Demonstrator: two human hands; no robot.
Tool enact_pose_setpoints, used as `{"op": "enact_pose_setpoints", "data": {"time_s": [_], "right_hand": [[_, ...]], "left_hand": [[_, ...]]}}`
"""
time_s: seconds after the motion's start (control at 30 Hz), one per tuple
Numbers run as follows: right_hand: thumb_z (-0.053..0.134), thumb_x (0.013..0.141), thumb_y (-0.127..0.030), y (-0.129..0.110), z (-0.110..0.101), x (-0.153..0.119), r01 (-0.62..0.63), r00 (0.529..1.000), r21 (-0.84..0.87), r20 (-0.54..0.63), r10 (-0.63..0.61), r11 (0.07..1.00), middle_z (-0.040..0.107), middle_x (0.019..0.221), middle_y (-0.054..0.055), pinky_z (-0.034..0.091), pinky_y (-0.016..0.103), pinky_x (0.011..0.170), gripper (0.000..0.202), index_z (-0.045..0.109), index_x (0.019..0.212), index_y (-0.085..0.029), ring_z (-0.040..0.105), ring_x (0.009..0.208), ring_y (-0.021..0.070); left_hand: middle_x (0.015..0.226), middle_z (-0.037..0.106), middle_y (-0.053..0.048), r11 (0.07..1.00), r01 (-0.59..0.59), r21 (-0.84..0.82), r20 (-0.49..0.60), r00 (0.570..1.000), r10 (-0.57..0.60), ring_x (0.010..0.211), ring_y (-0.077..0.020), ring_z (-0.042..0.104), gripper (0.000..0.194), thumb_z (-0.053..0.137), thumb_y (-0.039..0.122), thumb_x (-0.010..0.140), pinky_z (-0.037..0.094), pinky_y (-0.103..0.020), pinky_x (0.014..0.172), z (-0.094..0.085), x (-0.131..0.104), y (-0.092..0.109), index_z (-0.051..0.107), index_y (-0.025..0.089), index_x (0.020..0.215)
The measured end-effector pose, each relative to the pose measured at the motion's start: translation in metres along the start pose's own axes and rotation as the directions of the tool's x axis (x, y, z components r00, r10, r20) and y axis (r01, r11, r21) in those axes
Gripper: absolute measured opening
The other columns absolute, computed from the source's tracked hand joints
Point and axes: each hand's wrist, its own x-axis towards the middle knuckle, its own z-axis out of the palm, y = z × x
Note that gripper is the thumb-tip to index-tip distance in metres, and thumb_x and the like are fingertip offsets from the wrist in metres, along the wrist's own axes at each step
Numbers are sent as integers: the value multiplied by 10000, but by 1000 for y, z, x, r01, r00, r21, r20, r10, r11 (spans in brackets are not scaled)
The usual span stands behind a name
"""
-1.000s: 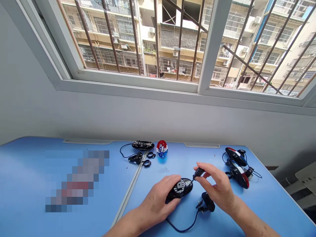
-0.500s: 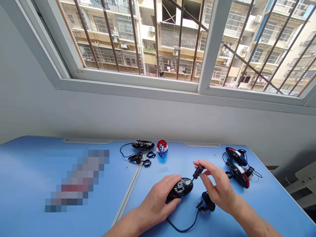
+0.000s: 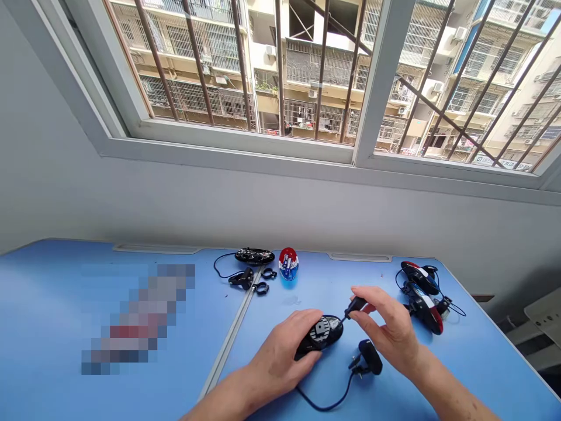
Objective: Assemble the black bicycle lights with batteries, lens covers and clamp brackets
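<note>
A glossy black oval device (image 3: 326, 330) with a pale pattern on top lies on the blue table. My left hand (image 3: 287, 348) is wrapped round its near end and holds it against the tabletop. Between the thumb and fingers of my right hand (image 3: 388, 324) is a small black piece with a thin stem (image 3: 356, 305). Its stem slants down to the far right tip of the device; whether it goes in cannot be made out. Just below my right hand rests a black clip-like part (image 3: 370, 356), with a cable (image 3: 326, 408) running back under my left hand.
At the back, a similar black oval device (image 3: 254, 256) has a cabled clip part (image 3: 242, 279), beside black rings (image 3: 262, 288). A red, white and blue round object (image 3: 288, 264) stands near them. Red, white and blue oval devices (image 3: 423, 307) lie right. A blurred patch (image 3: 140, 321) covers something left.
My right hand has tilted slightly, and the black piece leans lower toward the device. My left hand and the device stay in place.
</note>
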Motion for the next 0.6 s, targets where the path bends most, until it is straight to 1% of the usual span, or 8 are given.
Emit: {"op": "enact_pose_setpoints", "data": {"time_s": [0.13,0.2,0.3,0.43,0.5,0.6], "right_hand": [[460,932,-74,-2,-4,-1,-23,994,37,106,19,999,671,1135,115,606,306,681,461,454,1364,-235,652,958,200],[444,927,-46,-3,-6,-1,-35,989,61,144,26,998,665,1169,118,602,315,732,487,440,1378,-231,647,1008,201],[472,924,-45,-3,-6,-2,-66,991,83,119,56,994,696,1091,92,603,282,711,463,462,1343,-240,670,930,175],[572,916,-137,-1,-2,-4,-105,994,39,26,104,994,691,899,52,604,265,627,301,535,1203,-223,659,727,150],[610,907,-181,0,1,-4,-88,996,1,-3,88,996,669,840,40,593,276,585,280,541,1176,-215,630,660,147],[587,921,-168,1,2,-3,-25,1000,-12,7,25,1000,664,845,46,568,277,547,329,522,1240,-220,600,653,150]], "left_hand": [[1258,619,-97,1000,-8,-3,-4,1000,8,1132,-259,588,574,583,50,749,483,-390,976,-1,0,0,456,220,1282],[1253,621,-94,1000,-8,-7,-2,1000,8,1124,-258,591,566,583,44,744,488,-381,966,-1,1,1,465,221,1269],[1234,629,-86,1000,-5,-12,-1,1000,5,1101,-255,598,544,583,38,743,496,-369,946,-1,2,2,481,222,1244],[1230,631,-82,1000,-17,-12,-1,1000,17,1093,-250,600,548,582,39,746,494,-369,946,-1,2,2,476,227,1251],[1240,626,-86,1000,-26,-8,-3,1000,26,1102,-250,596,567,583,43,748,488,-375,958,0,1,1,461,228,1270],[1246,623,-93,1000,-22,0,-1,1000,22,1115,-256,592,562,583,53,753,488,-379,961,0,0,0,458,225,1274]]}}
